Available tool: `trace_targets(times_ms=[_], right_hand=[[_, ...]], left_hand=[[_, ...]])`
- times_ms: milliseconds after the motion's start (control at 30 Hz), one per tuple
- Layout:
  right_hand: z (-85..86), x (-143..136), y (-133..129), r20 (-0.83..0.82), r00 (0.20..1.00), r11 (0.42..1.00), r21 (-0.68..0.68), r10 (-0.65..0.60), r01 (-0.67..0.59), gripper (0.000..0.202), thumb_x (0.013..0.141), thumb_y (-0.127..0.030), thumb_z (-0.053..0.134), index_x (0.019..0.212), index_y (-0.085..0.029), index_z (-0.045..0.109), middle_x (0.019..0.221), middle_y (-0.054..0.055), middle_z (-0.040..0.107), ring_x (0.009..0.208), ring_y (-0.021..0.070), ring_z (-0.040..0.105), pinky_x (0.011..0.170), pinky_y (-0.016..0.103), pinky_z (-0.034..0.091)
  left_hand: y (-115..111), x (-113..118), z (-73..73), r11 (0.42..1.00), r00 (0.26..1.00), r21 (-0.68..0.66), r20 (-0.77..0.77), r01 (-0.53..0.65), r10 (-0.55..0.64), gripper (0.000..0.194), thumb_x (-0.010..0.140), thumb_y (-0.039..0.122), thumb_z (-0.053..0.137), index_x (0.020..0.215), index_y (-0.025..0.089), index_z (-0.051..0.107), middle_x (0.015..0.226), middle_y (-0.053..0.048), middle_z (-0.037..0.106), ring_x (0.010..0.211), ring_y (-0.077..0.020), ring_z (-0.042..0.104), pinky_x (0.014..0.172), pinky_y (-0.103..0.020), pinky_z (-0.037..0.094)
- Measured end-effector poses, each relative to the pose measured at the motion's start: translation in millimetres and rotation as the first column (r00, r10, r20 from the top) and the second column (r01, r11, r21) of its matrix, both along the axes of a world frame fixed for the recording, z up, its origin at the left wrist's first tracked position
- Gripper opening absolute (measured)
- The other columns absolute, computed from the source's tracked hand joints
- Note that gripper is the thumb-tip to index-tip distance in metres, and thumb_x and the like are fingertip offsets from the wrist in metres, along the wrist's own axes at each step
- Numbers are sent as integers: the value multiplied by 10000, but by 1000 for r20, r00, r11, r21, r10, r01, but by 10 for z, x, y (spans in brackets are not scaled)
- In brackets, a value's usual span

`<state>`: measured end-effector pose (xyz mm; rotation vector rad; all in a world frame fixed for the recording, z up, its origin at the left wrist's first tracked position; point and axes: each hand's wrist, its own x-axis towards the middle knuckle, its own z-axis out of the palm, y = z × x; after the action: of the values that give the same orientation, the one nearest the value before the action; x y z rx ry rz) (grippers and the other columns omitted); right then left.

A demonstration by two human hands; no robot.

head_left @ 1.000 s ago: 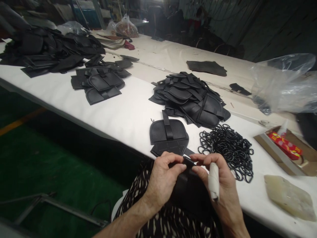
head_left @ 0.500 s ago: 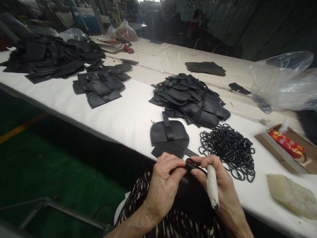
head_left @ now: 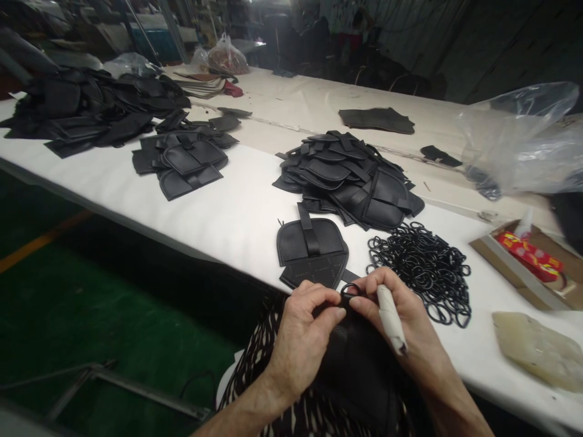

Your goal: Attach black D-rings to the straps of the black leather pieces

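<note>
A black leather piece [head_left: 359,364] hangs over my lap, its top edge pinched between my two hands. My left hand [head_left: 307,334] grips that edge with thumb and forefinger. Opposite it, my right hand [head_left: 396,309] pinches the same edge beside a black ring [head_left: 350,289] standing up at the top. A tool with a pale wrapped handle [head_left: 390,318] lies across the right palm, its tip pointing down. Just beyond my hands, a black leather piece with a strap [head_left: 312,243] rests at the table edge. Right of it is a heap of black rings [head_left: 423,267].
On the white table [head_left: 246,224] are a large pile of black leather pieces [head_left: 350,179], a smaller pile [head_left: 191,158] and another at far left [head_left: 91,109]. At right are a cardboard box [head_left: 510,267], a yellowish block [head_left: 537,349] and clear plastic [head_left: 523,139].
The black ring now stands more upright between my fingertips. My right hand has shifted slightly up with the tool, and more of the leather piece shows below. The view has moved a little.
</note>
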<state>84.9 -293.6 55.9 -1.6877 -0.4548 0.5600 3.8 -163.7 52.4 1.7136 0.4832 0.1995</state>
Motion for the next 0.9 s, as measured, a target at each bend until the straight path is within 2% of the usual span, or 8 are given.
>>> trace_targets(times_ms=[133, 233, 367, 467, 600, 767, 900], right_hand=[[23, 83, 15, -75, 997, 999, 33, 7, -4, 217, 766, -267, 668, 774, -228, 455, 841, -32, 604, 774, 119, 537, 690, 217, 410], [13, 99, 19, -65, 997, 999, 28, -28, 30, 213, 769, -272, 665, 769, -223, 458, 802, -39, 591, 668, 96, 510, 624, 207, 399], [-20, 110, 19, -94, 995, 998, 35, -42, 45, 224, 780, -289, 657, 776, -223, 443, 770, -55, 560, 544, 65, 466, 534, 202, 377], [-33, 116, 33, -106, 993, 998, 38, -47, 51, 234, 774, -294, 665, 782, -221, 443, 786, -51, 559, 532, 59, 482, 506, 198, 375], [-20, 106, 60, -115, 991, 997, 44, -61, 66, 252, 772, -307, 668, 767, -219, 432, 775, -56, 554, 528, 54, 486, 492, 188, 378], [10, 100, 73, -106, 990, 995, 29, -88, 91, 271, 760, -326, 675, 754, -215, 428, 761, -52, 564, 515, 52, 477, 487, 183, 377], [14, 103, 70, -89, 991, 994, 19, -103, 105, 277, 756, -329, 673, 740, -210, 424, 734, -53, 562, 513, 51, 472, 504, 184, 385]], left_hand=[[7, 52, 64, 999, 995, -38, -95, -4, 1, 63, 743, 159, 602, 715, 191, 649, 757, 13, 549, 748, -141, 522, 716, -262, 391], [7, 86, 88, 999, 991, -50, -132, -2, -4, 78, 727, 155, 601, 741, 195, 667, 761, 12, 561, 750, -140, 532, 726, -260, 393], [9, 97, 80, 994, 989, -112, -144, 12, -28, 155, 707, 112, 580, 782, 204, 680, 773, 14, 589, 773, -137, 544, 749, -250, 398], [-3, 83, 69, 988, 993, -146, -118, -43, 26, 221, 697, 82, 567, 865, 199, 651, 796, 17, 612, 773, -129, 559, 760, -242, 411], [-40, 39, 53, 995, 994, -56, -72, -82, 78, 293, 711, 65, 541, 955, 212, 609, 836, 14, 630, 779, -135, 581, 766, -259, 430], [-83, -31, 26, 990, 994, 99, -19, -102, 105, 360, 727, 54, 521, 1045, 213, 576, 922, -19, 654, 891, -165, 599, 861, -315, 427], [-113, -54, 3, 984, 993, 133, 2, -121, 122, 370, 726, 51, 521, 1057, 211, 567, 925, -26, 676, 917, -186, 607, 872, -346, 434]])
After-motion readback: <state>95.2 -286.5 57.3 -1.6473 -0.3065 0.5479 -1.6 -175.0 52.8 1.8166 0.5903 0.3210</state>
